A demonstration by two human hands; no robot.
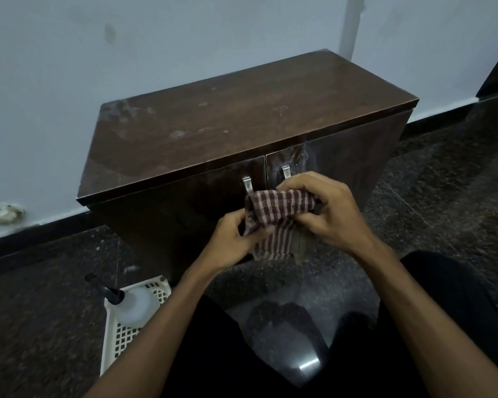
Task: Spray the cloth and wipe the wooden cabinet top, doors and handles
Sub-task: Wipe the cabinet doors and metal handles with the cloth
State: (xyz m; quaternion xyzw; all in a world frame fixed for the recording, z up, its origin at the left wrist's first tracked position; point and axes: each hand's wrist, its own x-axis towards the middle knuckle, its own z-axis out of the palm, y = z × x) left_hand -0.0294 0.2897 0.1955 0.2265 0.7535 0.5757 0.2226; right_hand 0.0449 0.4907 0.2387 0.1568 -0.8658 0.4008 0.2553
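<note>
I see the left hand [233, 239] and right hand [328, 211] pinching the cloth [282, 203] with curled fingers [298, 183]. It looks soft and light. I'd grip its bunched middle.

White plastic lattice basket [124, 340]: lying on the dark speckled polished stone floor [55, 311], towards its lower left. Black skirting band [41, 239]: running along the foot of the pale grey-blue wall [69, 67]. Crumpled whitish lump [7, 214]: sitting at the wall's foot, far left.
</note>
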